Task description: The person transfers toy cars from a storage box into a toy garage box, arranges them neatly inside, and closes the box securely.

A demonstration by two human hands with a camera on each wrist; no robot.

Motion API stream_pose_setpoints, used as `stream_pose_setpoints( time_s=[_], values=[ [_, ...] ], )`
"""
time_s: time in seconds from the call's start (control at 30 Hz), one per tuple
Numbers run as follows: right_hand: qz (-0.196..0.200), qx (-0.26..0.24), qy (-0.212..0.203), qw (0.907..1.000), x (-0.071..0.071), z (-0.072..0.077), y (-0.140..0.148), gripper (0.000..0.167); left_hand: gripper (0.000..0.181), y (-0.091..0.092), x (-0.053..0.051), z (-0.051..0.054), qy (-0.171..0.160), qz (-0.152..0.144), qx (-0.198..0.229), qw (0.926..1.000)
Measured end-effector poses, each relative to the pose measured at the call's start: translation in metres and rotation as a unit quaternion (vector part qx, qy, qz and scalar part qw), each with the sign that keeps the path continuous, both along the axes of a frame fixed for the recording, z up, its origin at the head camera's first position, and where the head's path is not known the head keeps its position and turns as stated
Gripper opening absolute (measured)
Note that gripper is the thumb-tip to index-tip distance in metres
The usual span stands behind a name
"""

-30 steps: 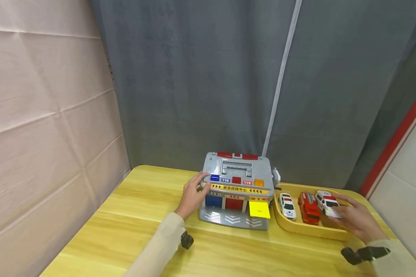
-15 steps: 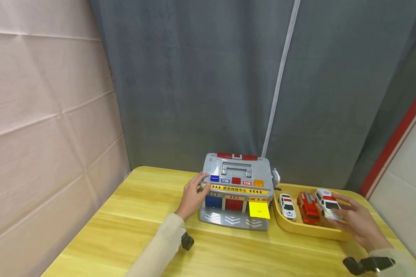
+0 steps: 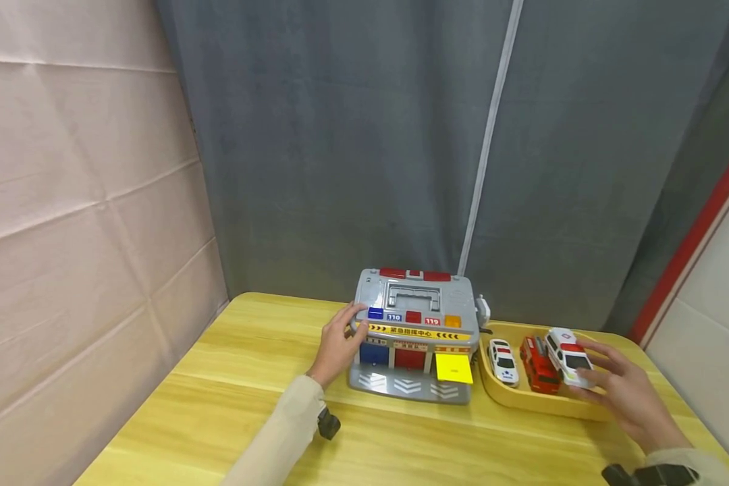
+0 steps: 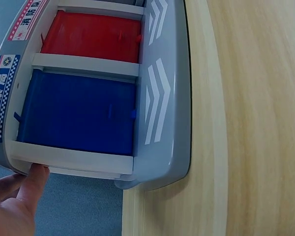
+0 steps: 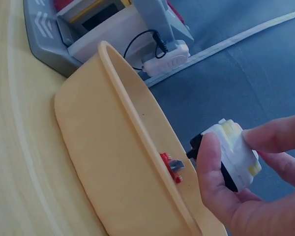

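Fingers and thumb of my right hand (image 3: 628, 395) pinch a white toy ambulance (image 3: 566, 356) with a red light bar, held over the right part of the yellow tray (image 3: 543, 403). In the right wrist view the ambulance (image 5: 231, 152) is clear of the tray's rim. My left hand (image 3: 339, 343) rests against the left side of a grey toy rescue station (image 3: 414, 331), thumb at its front. The left wrist view shows a fingertip touching the white post beside the blue door (image 4: 78, 113). The station's yellow door (image 3: 454, 368) stands raised outward; the red door (image 4: 91, 37) is down.
In the tray lie a red toy fire truck (image 3: 541, 368) and a white toy police car (image 3: 503, 362). A white handset (image 5: 166, 60) on a black cord hangs at the station's right side. A grey curtain (image 3: 340, 148) stands behind the wooden table (image 3: 219, 391).
My right hand has lifted the ambulance from the tray's right side and moved it slightly left, partly over the fire truck. The left hand has stayed on the station.
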State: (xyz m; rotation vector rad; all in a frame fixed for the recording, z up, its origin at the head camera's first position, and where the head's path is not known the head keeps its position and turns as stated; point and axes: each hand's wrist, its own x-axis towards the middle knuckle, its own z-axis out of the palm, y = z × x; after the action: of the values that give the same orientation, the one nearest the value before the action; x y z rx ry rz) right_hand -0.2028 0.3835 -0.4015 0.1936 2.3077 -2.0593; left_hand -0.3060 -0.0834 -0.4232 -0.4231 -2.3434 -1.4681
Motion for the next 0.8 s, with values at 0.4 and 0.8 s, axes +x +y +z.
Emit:
stream_pose_setpoints(
  time_s=[0.4, 0.8],
  values=[
    [0.011, 0.041, 0.016, 0.999, 0.006, -0.007, -0.018, 0.053, 0.035, 0.0, 0.0, 0.001, -0.012, -0.001, -0.003, 0.9999],
    [0.031, 0.004, 0.072, 0.9969, 0.016, -0.015, -0.039, 0.053, 0.036, 0.0, 0.0, -0.001, -0.015, 0.0, -0.004, 0.9999]
  ],
)
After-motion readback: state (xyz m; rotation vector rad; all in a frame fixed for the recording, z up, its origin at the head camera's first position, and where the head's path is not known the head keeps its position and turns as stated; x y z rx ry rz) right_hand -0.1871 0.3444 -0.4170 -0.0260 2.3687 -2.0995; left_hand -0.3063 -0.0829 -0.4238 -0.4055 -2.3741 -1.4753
